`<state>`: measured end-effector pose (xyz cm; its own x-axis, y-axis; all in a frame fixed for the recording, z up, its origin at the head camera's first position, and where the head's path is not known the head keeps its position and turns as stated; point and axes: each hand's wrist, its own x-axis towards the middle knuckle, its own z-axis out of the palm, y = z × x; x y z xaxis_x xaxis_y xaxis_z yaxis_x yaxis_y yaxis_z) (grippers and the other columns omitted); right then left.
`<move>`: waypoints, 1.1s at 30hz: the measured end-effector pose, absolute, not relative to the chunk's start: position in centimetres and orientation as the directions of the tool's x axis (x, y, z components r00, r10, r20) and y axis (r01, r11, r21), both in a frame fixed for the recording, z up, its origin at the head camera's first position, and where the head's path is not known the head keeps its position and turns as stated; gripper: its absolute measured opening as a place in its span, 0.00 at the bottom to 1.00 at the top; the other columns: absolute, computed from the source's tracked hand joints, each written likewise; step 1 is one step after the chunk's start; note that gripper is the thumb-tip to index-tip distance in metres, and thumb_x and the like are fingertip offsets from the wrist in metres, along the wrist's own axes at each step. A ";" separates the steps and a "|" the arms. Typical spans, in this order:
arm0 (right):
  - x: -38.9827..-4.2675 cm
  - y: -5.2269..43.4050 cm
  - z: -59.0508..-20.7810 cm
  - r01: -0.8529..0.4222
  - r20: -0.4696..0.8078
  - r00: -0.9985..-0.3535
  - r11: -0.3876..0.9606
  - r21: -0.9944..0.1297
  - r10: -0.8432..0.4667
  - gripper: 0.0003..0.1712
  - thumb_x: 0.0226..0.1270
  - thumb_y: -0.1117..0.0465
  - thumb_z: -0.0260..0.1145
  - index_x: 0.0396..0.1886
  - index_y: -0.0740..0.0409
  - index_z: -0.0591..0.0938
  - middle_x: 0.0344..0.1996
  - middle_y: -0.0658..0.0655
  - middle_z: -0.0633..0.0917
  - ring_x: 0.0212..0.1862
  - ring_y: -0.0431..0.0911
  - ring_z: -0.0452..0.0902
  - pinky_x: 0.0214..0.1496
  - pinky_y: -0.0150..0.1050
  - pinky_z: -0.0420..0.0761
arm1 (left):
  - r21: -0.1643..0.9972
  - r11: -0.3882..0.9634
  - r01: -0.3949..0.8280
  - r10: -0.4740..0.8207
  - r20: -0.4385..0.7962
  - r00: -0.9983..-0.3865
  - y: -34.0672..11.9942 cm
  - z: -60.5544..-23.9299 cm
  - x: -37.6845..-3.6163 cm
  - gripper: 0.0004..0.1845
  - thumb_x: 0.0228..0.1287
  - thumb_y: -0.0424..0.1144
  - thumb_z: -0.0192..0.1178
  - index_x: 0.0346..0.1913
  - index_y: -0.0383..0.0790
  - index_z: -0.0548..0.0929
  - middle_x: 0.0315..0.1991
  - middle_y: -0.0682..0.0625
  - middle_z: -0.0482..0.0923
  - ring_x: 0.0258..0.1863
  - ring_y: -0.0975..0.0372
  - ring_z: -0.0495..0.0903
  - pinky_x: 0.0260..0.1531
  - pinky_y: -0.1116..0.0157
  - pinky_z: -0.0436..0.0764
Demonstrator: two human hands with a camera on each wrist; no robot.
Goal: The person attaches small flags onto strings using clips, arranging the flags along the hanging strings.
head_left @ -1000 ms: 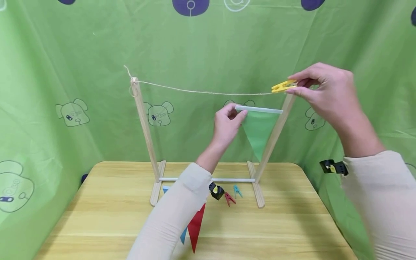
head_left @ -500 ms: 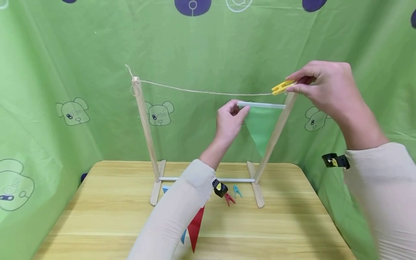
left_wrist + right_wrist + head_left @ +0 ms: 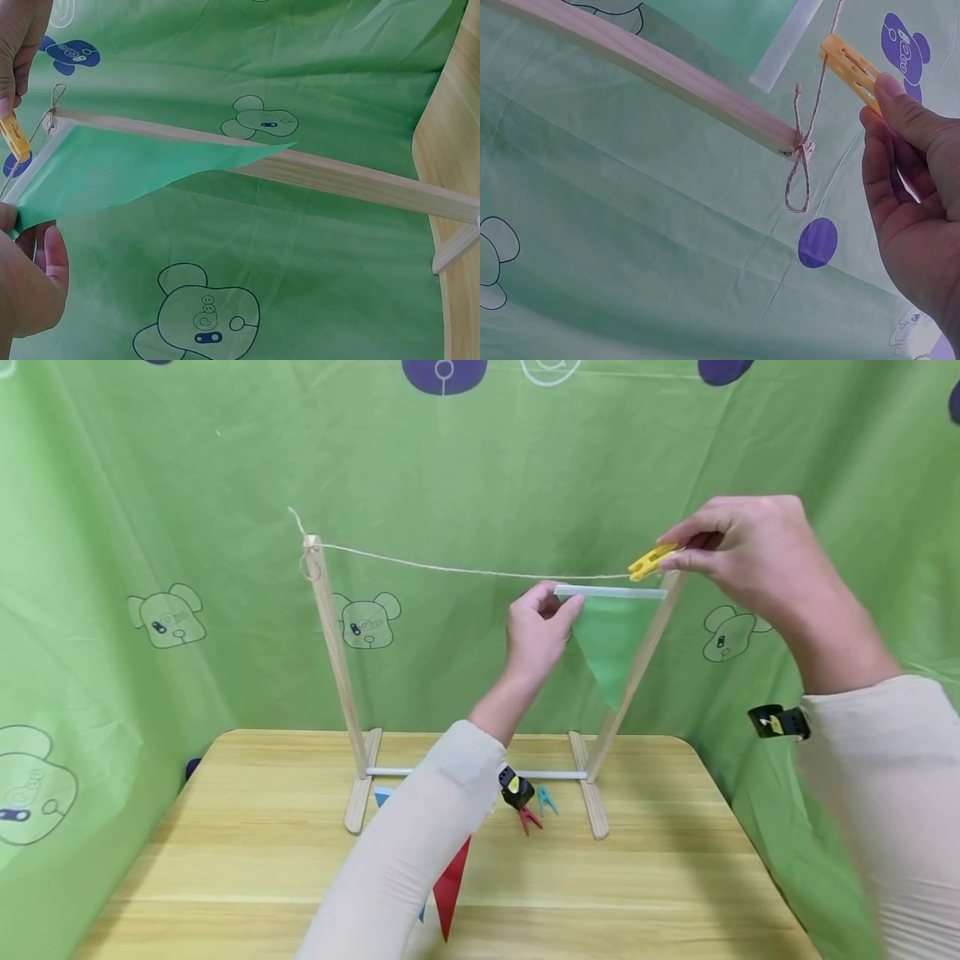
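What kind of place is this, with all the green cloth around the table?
Probably a small staged craft or recording booth, not a lived-in room. A green cartoon-print backdrop curtains off a wooden table, which bears a little wooden stand strung with twine, with spare clothespegs lying by it.

Bright, even light, soft shadows, slight motion blur.

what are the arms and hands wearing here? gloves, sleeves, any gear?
No gloves: the left hand and right hand are bare. Both arms wear long, plain cream sleeves reaching the wrists. A small black clip-like device with a yellow mark sits at each cuff. No rings or watch visible.
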<state>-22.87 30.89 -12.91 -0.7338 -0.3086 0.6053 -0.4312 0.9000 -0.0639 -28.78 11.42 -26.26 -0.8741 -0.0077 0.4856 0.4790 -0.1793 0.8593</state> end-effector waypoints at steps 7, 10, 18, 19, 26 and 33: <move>-23.1 30.7 -12.9 -0.426 0.571 -0.756 0.903 -0.058 -0.321 0.10 0.63 0.63 0.77 0.44 0.58 0.91 0.40 0.61 0.91 0.30 0.13 0.67 0.34 0.10 0.70 | 0.861 -0.188 0.472 -0.024 0.477 -0.879 11.6 -26.1 -28.7 0.07 0.69 0.33 0.67 0.43 0.31 0.85 0.23 0.56 0.73 0.22 0.67 0.70 0.22 0.74 0.73; -23.1 30.6 -12.9 -0.431 0.574 -0.749 0.902 -0.040 -0.332 0.10 0.62 0.64 0.77 0.43 0.58 0.92 0.40 0.61 0.91 0.30 0.12 0.66 0.34 0.10 0.69 | 0.863 -0.187 0.469 -0.025 0.473 -0.881 11.8 -26.0 -28.8 0.08 0.69 0.33 0.68 0.45 0.32 0.86 0.24 0.56 0.73 0.22 0.67 0.71 0.22 0.74 0.74; -23.3 30.6 -12.7 -0.430 0.548 -0.763 0.902 -0.034 -0.343 0.09 0.63 0.63 0.77 0.43 0.57 0.92 0.40 0.59 0.91 0.30 0.15 0.68 0.32 0.12 0.71 | 0.864 -0.201 0.461 -0.035 0.464 -0.885 12.0 -25.8 -28.8 0.07 0.68 0.33 0.68 0.45 0.32 0.86 0.25 0.55 0.74 0.24 0.68 0.71 0.23 0.74 0.73; -23.3 30.5 -12.7 -0.430 0.544 -0.766 0.902 -0.037 -0.342 0.09 0.63 0.63 0.77 0.43 0.57 0.92 0.40 0.59 0.91 0.30 0.16 0.68 0.32 0.13 0.71 | 0.864 -0.201 0.461 -0.036 0.464 -0.885 12.0 -25.7 -28.8 0.07 0.68 0.33 0.68 0.45 0.32 0.86 0.25 0.55 0.74 0.24 0.68 0.71 0.23 0.74 0.73; -23.7 30.3 -12.8 -0.432 0.533 -0.768 0.901 -0.024 -0.354 0.07 0.62 0.64 0.78 0.40 0.56 0.92 0.39 0.58 0.91 0.29 0.19 0.70 0.30 0.15 0.72 | 0.866 -0.183 0.465 -0.047 0.465 -0.884 12.1 -25.5 -28.8 0.08 0.69 0.34 0.68 0.42 0.30 0.85 0.24 0.55 0.74 0.24 0.68 0.70 0.23 0.74 0.73; -24.0 30.1 -12.7 -0.424 0.512 -0.784 0.905 -0.030 -0.351 0.07 0.61 0.63 0.78 0.39 0.56 0.93 0.39 0.58 0.91 0.28 0.24 0.72 0.28 0.17 0.72 | 0.863 -0.196 0.465 -0.049 0.465 -0.884 12.2 -25.4 -28.8 0.08 0.69 0.33 0.68 0.42 0.29 0.85 0.23 0.56 0.73 0.23 0.68 0.70 0.22 0.74 0.73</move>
